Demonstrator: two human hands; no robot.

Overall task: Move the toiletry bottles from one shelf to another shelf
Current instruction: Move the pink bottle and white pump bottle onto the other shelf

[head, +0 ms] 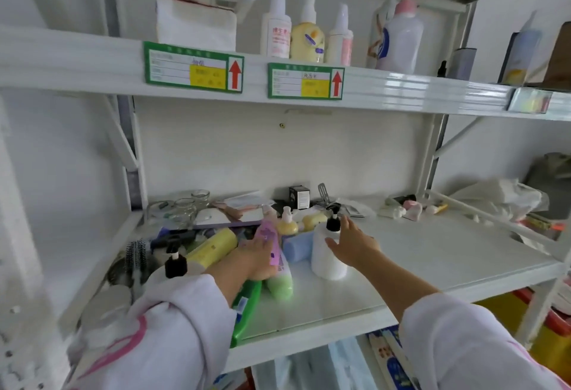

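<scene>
White metal shelving against a white wall, two levels in view. Reaching over the lower shelf (432,253) with both arms in pale sleeves. Left hand (258,255) lying flat, fingers spread, on a pink tube (268,233) in the heap of bottles; cannot tell whether gripping or only pressing. Right hand (352,243) opening wide around a white pump bottle (327,255) with a black pump, standing upright, fingers touching its side, not closing yet. Lying just beside the left hand: a yellow bottle (213,246), a light green bottle (279,284) and a darker green bottle (247,306) hanging partly over the front edge. Sitting behind: a small yellow pump bottle (287,224), a blue tube (298,246), empty glass jars (185,209), a hairbrush (136,255) and another black-pump bottle (174,263) at the left. Leaving the right half of that shelf mostly bare, with small pink and white items near the back. Standing on the upper shelf (401,87): three pump bottles (306,34), a large bottle with a pink pump (401,40), tissue packs (194,23) at left, boxes at right, with open space between.
</scene>
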